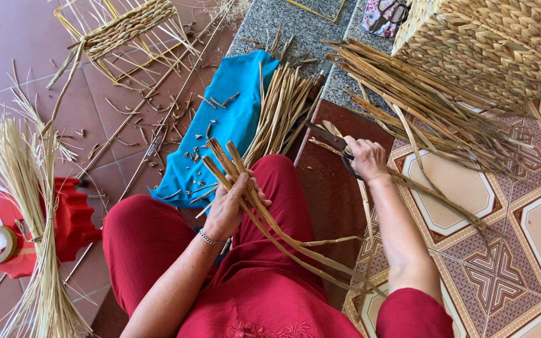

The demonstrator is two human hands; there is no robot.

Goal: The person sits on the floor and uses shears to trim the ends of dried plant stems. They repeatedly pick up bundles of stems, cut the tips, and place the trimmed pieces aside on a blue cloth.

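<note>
A bunch of flat dry reed strips (pixel 239 181) sits in the person's left hand (pixel 230 209), above the lap in red clothes. The fingers are closed tight around the strips, and the long ends trail down across the lap toward the tiled floor (pixel 458 200). The right hand (pixel 365 158) is closed around dark scissors (pixel 336 147), held just past the knee. Beyond the hands, more loose strips (pixel 280 109) lie on a blue cloth (pixel 233 119). A big pile of reeds (pixel 421 100) leans by a woven basket (pixel 489 44). A red stool (pixel 70 219) stands far left.
</note>
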